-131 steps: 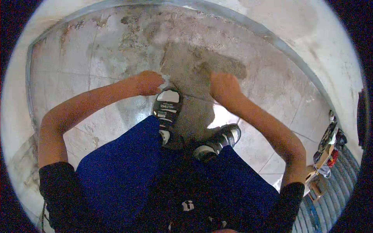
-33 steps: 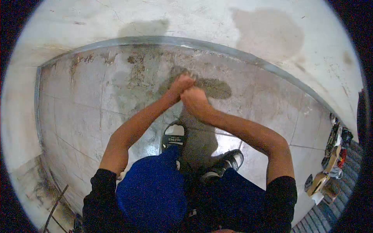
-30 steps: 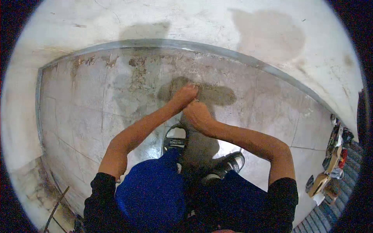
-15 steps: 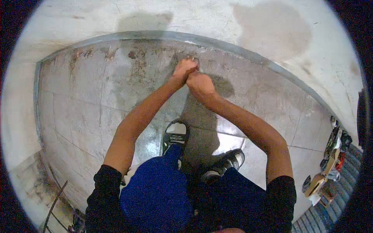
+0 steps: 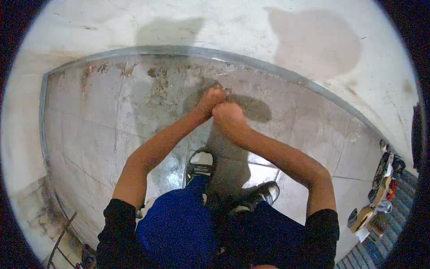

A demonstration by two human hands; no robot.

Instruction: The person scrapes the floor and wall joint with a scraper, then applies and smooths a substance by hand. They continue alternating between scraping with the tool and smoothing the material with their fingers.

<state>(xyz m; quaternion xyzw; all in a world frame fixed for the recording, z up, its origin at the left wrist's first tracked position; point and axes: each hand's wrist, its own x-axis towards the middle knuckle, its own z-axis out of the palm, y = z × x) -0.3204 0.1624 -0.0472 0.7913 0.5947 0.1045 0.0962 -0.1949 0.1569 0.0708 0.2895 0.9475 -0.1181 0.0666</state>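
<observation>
Both hands are out in front of me over the tiled floor, side by side and touching or nearly so. My left hand is closed, its fingers curled away from me. A small dark tip shows just beyond its knuckles, too little to name. My right hand forms a fist slightly nearer to me and to the right. Whatever lies inside either fist is hidden. Brown stains mark the floor ahead and to the left of the hands.
A grey skirting strip runs along the foot of the pale wall. Shoes with straps are on my feet below. Assorted clutter lies by a ribbed grey surface at right. Thin rods stand at lower left.
Both closed hands sit lower in the picture, nearer to my body. The wall edge and stains have also shifted down, so the view has tilted up somewhat.
</observation>
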